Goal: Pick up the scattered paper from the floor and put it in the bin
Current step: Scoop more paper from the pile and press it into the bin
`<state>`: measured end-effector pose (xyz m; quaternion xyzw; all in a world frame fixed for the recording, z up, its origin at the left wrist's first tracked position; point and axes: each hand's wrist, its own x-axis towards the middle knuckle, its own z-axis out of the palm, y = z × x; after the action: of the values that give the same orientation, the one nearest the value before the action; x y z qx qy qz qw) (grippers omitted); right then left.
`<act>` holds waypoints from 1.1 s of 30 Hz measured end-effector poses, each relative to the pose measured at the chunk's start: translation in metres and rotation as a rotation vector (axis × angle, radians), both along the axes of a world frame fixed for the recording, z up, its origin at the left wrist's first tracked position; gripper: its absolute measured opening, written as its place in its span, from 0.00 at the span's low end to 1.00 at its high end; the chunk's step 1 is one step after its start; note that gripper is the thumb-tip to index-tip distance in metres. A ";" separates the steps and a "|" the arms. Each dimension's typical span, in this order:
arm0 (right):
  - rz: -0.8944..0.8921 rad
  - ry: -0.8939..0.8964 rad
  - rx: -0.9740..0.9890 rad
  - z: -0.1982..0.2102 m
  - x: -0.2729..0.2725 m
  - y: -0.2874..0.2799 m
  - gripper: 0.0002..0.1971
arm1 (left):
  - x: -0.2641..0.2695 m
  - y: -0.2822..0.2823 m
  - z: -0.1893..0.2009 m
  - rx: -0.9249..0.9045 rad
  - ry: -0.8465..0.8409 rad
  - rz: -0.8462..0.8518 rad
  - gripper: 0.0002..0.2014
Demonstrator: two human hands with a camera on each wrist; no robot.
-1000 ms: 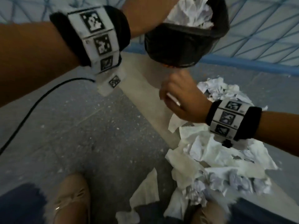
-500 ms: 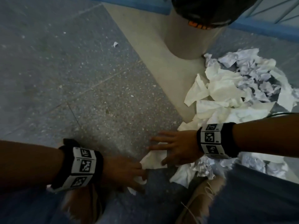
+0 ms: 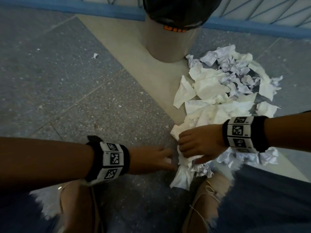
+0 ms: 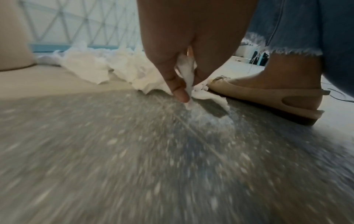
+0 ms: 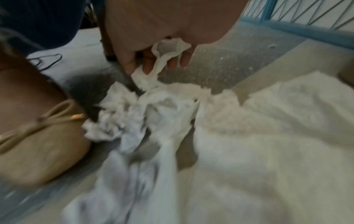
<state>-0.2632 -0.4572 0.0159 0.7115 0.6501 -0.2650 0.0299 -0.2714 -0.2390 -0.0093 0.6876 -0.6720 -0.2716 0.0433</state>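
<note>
The left hand (image 4: pixel 191 45) pinches a thin twist of white tissue (image 4: pixel 188 75) between thumb and fingers (image 4: pixel 180 94), its lower end touching the floor (image 3: pixel 75 98). In the head view this hand (image 3: pixel 151 161) lies low over the grey floor, just left of the paper.

The right hand (image 3: pixel 200 142) has its fingers (image 5: pixel 147 65) curled round a crumpled strip of paper (image 5: pixel 164 57) that runs up through the palm and trails down into the pile (image 3: pixel 218 91). The two hands are close together at the pile's near edge, beside the right shoe (image 3: pixel 207 199).

The pile spreads from the hands away toward the bin (image 3: pixel 170 39): white tissue sheets nearest, bluish crumpled balls further back and to the right. It lies partly on a pale strip of floor, partly on grey. Its far edge comes just beside the bin's base. The bin has a black liner (image 3: pixel 178 12) over its rim. One small scrap (image 3: pixel 95 55) lies well apart to the left. A blue rail (image 3: pixel 67 5) runs behind.
</note>
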 end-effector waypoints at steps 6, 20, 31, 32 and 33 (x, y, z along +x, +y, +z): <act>-0.107 -0.180 -0.408 -0.021 -0.035 -0.038 0.43 | -0.025 -0.052 -0.014 0.201 -0.034 -0.141 0.25; -0.275 -0.059 -0.156 -0.026 -0.016 -0.021 0.19 | 0.002 -0.050 -0.034 -0.003 -0.099 0.036 0.03; -1.283 0.191 0.435 0.033 0.082 -0.018 0.06 | 0.134 -0.014 0.040 -0.256 0.469 0.983 0.09; -1.351 0.201 0.525 0.044 0.092 -0.015 0.06 | 0.143 -0.014 0.050 -0.342 0.524 1.045 0.09; -1.411 0.221 0.594 0.054 0.101 -0.011 0.07 | 0.151 -0.015 0.061 -0.412 0.596 1.091 0.10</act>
<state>-0.1622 -0.4686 0.0699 0.9050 0.0857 -0.1051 -0.4032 -0.1207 -0.2540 0.0517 0.8027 -0.2242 -0.2552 0.4902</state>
